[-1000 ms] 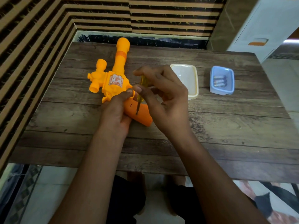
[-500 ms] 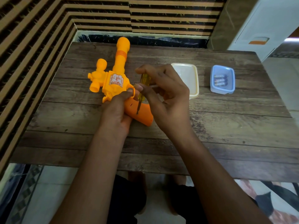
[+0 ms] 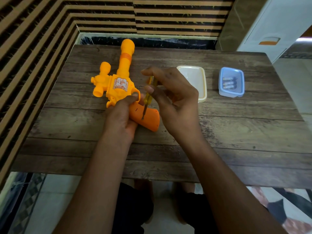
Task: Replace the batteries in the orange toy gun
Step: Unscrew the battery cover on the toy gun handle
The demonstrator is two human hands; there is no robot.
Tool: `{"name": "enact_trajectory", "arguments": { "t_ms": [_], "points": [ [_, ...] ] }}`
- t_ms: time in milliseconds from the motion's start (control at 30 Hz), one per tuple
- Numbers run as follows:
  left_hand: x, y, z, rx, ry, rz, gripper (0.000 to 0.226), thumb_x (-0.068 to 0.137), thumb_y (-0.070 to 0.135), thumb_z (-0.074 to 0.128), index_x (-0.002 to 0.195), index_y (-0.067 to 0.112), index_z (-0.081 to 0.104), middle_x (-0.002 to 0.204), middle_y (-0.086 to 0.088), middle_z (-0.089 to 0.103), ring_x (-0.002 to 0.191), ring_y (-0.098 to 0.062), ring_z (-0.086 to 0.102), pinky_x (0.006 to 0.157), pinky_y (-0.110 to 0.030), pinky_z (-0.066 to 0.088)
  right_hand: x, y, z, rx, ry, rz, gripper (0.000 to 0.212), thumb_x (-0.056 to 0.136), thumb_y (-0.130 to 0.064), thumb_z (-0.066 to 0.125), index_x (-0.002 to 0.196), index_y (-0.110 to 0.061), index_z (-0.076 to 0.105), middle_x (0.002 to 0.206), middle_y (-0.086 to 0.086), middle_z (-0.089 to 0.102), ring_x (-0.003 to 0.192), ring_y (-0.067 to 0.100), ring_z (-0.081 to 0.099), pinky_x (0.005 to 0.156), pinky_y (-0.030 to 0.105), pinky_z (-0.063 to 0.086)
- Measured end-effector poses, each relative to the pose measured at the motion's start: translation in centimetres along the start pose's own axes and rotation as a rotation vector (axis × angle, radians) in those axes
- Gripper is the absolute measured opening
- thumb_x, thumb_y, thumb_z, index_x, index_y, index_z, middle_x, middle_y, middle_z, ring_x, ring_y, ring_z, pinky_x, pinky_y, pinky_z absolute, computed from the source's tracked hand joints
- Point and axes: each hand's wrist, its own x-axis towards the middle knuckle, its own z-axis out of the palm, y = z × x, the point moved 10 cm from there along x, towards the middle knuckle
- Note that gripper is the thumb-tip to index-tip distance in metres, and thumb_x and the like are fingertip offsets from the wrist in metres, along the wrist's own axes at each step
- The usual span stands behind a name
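A dark wooden plank table stands before a striped wall. The orange plastic toy gun lies on it, and the curled fingers of the left hand hold its grip. The right hand pinches a yellow transparent-handled screwdriver, its tip touching the grip just right of the left fingers. Beyond the right fingers sits a cream plastic box; further right is a blue plastic box with batteries.
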Motion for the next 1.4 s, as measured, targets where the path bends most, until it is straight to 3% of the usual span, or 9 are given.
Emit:
{"name": "enact_trajectory", "arguments": {
  "t_ms": [133,300,533,667,833,967,1167,1300,1400],
  "points": [
    [0.1,0.0,0.1,-0.001,-0.009,0.007,0.041,0.087,0.009,0.075,0.127,0.016,0.068,0.114,-0.012,0.079,0.111,-0.031,0.075,0.103,-0.059,0.055,-0.2,-0.2,0.1,0.037,-0.043,-0.018,0.029,0.099,0.005,0.062,0.127,0.003,0.07,0.112,0.011,0.073,0.106,0.025,0.071,0.086,0.05,0.058],
    [0.1,0.1,0.3,-0.039,-0.069,0.015,0.068,0.068,0.018,0.084,0.134,0.017,0.065,0.125,-0.015,0.075,0.117,-0.035,0.072,0.102,-0.062,0.053,-0.2,-0.9,0.0,-0.044,0.006,-0.057,0.026,0.092,0.001,0.075,0.117,-0.001,0.075,0.1,0.009,0.065,0.093,0.019,0.065,0.077,0.04,0.055],
    [0.1,0.2,0.2,-0.044,-0.043,0.007,0.087,0.054,0.019,0.089,0.137,0.019,0.063,0.125,-0.013,0.075,0.115,-0.034,0.073,0.1,-0.061,0.055,-0.4,-1.0,0.4,-0.002,-0.041,-0.066,0.037,0.093,0.008,0.066,0.13,0.002,0.068,0.111,0.007,0.071,0.101,0.018,0.069,0.085,0.04,0.058],
    [-0.6,0.4,0.9,-0.034,-0.119,0.022,0.07,0.055,0.019,0.085,0.122,0.012,0.067,0.12,-0.012,0.075,0.112,-0.029,0.072,0.093,-0.049,0.06,-0.4,-1.5,0.5,-0.043,-0.033,-0.081,0.03,0.092,-0.004,0.076,0.121,0.0,0.072,0.106,0.002,0.07,0.09,0.019,0.067,0.077,0.025,0.054],
    [-0.4,0.5,1.2,-0.049,-0.15,0.035,0.089,0.053,0.022,0.088,0.138,0.014,0.063,0.131,-0.017,0.071,0.121,-0.036,0.069,0.105,-0.064,0.05,-0.4,-1.3,0.9,-0.011,-0.029,-0.073,0.028,0.093,0.003,0.071,0.121,0.0,0.072,0.101,-0.009,0.064,0.092,0.01,0.065,0.078,0.032,0.056],
    [0.4,0.1,0.3,-0.043,-0.106,0.02,0.08,0.062,0.019,0.085,0.139,0.016,0.063,0.129,-0.018,0.072,0.12,-0.037,0.07,0.102,-0.063,0.053,-0.7,-0.9,1.3,0.085,-0.082,-0.033,0.033,0.096,0.009,0.06,0.128,0.0,0.067,0.112,0.008,0.075,0.109,0.022,0.073,0.089,0.051,0.059],
    [0.4,-0.3,0.4,-0.038,-0.105,-0.007,0.042,0.087,0.012,0.074,0.128,0.014,0.066,0.121,-0.012,0.076,0.115,-0.03,0.072,0.099,-0.052,0.057,-0.7,-0.8,0.4,0.003,-0.007,-0.019,0.027,0.095,-0.002,0.071,0.122,0.0,0.072,0.098,0.014,0.066,0.09,0.023,0.065,0.075,0.038,0.056],
    [0.4,0.1,-0.2,-0.006,-0.016,0.018,0.049,0.083,0.01,0.076,0.13,0.018,0.067,0.116,-0.012,0.078,0.11,-0.031,0.075,0.102,-0.058,0.055,-0.5,-0.4,0.4,0.064,-0.024,0.005,0.031,0.095,0.005,0.066,0.126,0.002,0.07,0.093,0.017,0.063,0.09,0.026,0.064,0.079,0.049,0.054],
    [0.3,0.0,-0.4,-0.031,-0.012,0.03,0.082,0.055,0.017,0.087,0.134,0.019,0.067,0.123,-0.013,0.076,0.114,-0.033,0.073,0.102,-0.059,0.055,-0.6,-0.6,1.0,0.11,-0.095,-0.001,0.031,0.096,0.01,0.061,0.126,0.005,0.069,0.103,0.003,0.066,0.101,0.018,0.067,0.088,0.044,0.057]
  ]
}}
